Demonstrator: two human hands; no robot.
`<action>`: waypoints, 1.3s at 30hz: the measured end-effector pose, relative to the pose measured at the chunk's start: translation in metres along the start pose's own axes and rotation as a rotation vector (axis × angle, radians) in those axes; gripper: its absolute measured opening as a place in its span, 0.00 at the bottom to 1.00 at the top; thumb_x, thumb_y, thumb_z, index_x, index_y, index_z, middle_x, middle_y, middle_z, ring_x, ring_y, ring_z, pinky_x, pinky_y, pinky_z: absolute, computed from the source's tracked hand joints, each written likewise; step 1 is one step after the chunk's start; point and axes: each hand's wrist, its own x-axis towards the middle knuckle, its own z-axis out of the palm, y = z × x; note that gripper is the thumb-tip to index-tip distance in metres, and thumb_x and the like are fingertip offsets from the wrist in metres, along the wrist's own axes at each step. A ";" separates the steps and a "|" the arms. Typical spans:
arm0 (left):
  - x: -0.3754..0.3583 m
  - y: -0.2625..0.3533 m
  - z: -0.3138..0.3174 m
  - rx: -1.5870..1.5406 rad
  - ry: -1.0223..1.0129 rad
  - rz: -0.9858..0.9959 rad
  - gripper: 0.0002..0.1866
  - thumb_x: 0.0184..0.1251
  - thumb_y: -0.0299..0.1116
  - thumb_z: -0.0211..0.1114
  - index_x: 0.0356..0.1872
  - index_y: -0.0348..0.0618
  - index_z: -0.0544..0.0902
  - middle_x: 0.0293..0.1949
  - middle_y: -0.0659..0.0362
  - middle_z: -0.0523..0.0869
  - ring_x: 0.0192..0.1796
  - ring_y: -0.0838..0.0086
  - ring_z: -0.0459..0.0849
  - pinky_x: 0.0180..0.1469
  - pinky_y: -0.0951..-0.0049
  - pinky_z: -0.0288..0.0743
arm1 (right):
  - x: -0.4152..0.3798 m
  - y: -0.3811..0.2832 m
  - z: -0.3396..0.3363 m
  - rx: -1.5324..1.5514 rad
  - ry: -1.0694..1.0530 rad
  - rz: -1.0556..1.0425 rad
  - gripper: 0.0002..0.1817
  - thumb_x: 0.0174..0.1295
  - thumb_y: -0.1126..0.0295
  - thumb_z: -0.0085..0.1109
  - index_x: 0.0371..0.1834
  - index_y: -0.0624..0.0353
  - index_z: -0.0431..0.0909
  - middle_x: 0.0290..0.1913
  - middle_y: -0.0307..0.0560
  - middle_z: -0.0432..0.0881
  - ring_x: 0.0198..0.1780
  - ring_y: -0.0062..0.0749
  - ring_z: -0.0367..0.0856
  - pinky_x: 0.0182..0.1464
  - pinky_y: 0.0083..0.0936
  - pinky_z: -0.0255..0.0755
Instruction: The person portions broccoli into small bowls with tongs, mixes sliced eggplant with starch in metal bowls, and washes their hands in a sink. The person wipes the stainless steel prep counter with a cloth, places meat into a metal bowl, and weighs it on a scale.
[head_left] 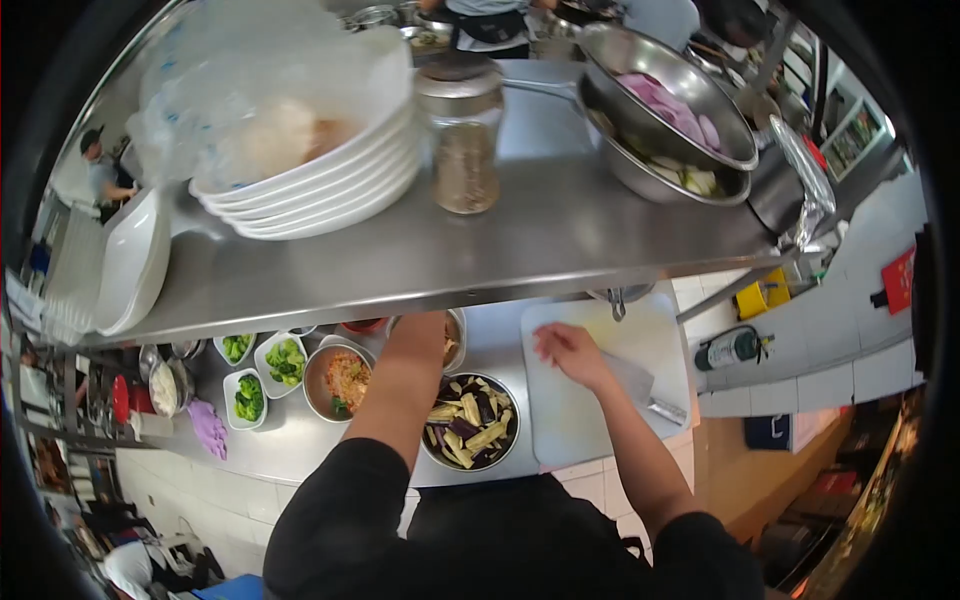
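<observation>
My left forearm (400, 390) reaches forward past the bowls, and the hand itself is hidden beneath the steel shelf. Close to that arm is a metal bowl of cut eggplant (470, 425). Above the white cutting board (565, 430), my right hand (568, 350) is loosely curled with fingers apart, holding nothing visible. A cleaver (632, 383) lies on the board just right of that hand, its handle pointing toward the near right corner. To the left of my left arm stands a bowl of chopped orange and pale food (345, 380).
White dishes of broccoli (284, 362) and a purple cloth (207, 430) are on the counter's left. The overhead steel shelf (400, 270) carries stacked white dishes (310, 190), a spice jar (464, 150) and metal bowls (670, 100). Other people work beyond the shelf.
</observation>
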 end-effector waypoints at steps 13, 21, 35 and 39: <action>-0.247 0.033 -0.244 0.010 0.663 -0.071 0.17 0.70 0.40 0.61 0.27 0.36 0.81 0.21 0.62 0.81 0.22 0.81 0.79 0.24 0.79 0.71 | 0.007 -0.086 0.123 -0.439 -0.104 -0.372 0.16 0.68 0.65 0.56 0.27 0.67 0.81 0.23 0.44 0.81 0.24 0.23 0.76 0.28 0.23 0.68; -0.292 -0.139 -0.519 0.631 0.524 -0.477 0.29 0.57 0.33 0.60 0.59 0.24 0.70 0.57 0.33 0.76 0.61 0.44 0.76 0.62 0.57 0.70 | 0.038 -0.094 0.410 0.414 -0.617 0.279 0.17 0.73 0.64 0.48 0.57 0.66 0.69 0.41 0.58 0.82 0.35 0.39 0.84 0.31 0.34 0.81; -0.369 -0.171 -0.535 -0.492 0.600 -0.350 0.18 0.57 0.12 0.50 0.51 0.21 0.71 0.46 0.42 0.79 0.44 0.51 0.85 0.41 0.55 0.89 | 0.056 -0.011 0.569 0.786 -0.047 0.477 0.14 0.68 0.73 0.38 0.53 0.68 0.66 0.44 0.60 0.78 0.40 0.48 0.80 0.40 0.44 0.80; -0.358 -0.189 -0.549 -0.412 0.553 -0.389 0.20 0.56 0.12 0.51 0.53 0.21 0.68 0.48 0.42 0.76 0.45 0.48 0.85 0.41 0.54 0.89 | 0.015 -0.054 0.523 0.786 -0.206 0.425 0.13 0.66 0.73 0.42 0.48 0.70 0.70 0.33 0.60 0.81 0.30 0.44 0.81 0.33 0.39 0.79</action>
